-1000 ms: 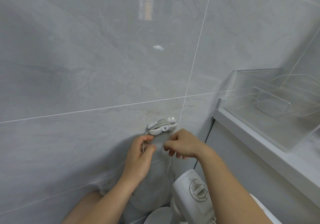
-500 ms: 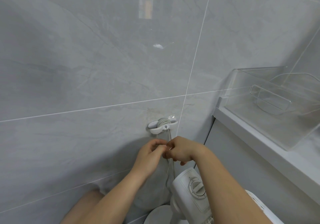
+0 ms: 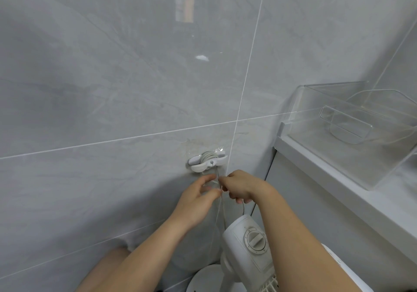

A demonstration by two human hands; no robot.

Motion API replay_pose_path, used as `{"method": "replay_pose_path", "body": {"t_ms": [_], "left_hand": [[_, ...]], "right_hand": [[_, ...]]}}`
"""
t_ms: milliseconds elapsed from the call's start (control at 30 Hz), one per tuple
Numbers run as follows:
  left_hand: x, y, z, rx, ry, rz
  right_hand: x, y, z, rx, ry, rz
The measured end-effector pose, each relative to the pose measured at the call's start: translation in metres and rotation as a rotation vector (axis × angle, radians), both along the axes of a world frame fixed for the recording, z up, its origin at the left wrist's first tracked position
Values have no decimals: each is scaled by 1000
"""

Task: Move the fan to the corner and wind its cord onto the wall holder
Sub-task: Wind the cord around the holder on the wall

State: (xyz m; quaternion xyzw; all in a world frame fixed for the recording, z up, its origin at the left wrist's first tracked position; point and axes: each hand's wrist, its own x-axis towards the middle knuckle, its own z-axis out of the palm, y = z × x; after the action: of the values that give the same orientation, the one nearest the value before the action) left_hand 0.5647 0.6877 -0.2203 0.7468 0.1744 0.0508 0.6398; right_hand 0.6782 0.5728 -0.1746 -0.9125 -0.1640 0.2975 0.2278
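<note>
Grey cord (image 3: 218,180) now hangs at six o'clock below the wall holder (image 3: 206,161); left hand (image 3: 198,198) and right hand (image 3: 242,186), lowered, both pinch it, winding nearly finished.

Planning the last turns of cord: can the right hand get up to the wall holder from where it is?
Probably yes. The right hand grips the cord just below the wall holder, with only bare tile between them.

Two bare forearms and hands (image 3: 198,198), no sleeves, rings or watch in view
</note>
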Motion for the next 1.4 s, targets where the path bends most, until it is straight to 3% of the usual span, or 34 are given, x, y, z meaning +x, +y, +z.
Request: {"method": "replay_pose_path", "body": {"t_ms": [167, 267, 367, 500, 567, 767, 900, 1400], "left_hand": [[7, 6, 0, -73, 2, 2], [1, 6, 3, -11, -8, -42], [-13, 4, 8, 203, -159, -82], [-21, 2, 20, 720, -537, 10], [-18, 6, 21, 845, -601, 54], [-14, 14, 8, 1000, -481, 36], [-12, 16, -9, 1097, -394, -22], [-14, 12, -5, 1080, -369, 5]], "right_hand": [[4, -3, 1, 17, -92, -39], [13, -2, -9, 41, -226, -134], [18, 1, -14, 69, -345, -241], [17, 3, -15, 85, -433, -318], [16, 4, -13, 111, -463, -323], [15, 10, -11, 260, -567, -265], [15, 9, -8, 323, -536, -270], [10, 1, 5, 492, -360, -342]]}}
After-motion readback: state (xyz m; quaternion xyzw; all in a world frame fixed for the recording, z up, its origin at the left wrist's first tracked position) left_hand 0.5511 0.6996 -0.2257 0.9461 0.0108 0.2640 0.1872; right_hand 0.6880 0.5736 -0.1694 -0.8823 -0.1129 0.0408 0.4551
